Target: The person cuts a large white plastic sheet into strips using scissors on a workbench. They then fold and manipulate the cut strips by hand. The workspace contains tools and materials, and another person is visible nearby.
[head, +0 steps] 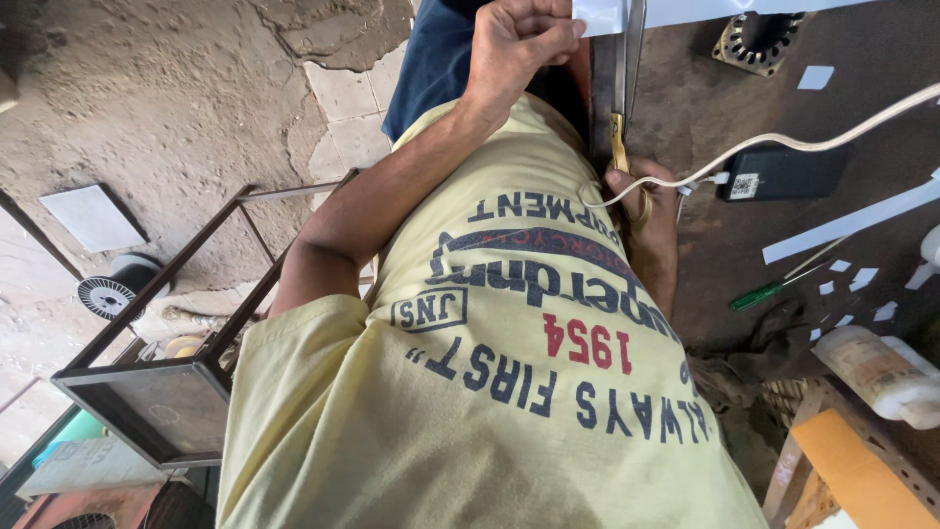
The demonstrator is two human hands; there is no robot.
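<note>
Two hands work here. Our left hand pinches a thin white sheet at twelve o'clock, its fingers curled tight. Our right hand has fingers through the yellow loops of the scissors — long shiny metal blades pointing to twelve, straight at the sheet on the dark counter.

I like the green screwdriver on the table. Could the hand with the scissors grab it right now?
Probably not straight away. The right hand is busy: its fingers sit in the yellow-handled metal scissors. The green-handled screwdriver lies apart on the brown table, with nothing between.
</note>
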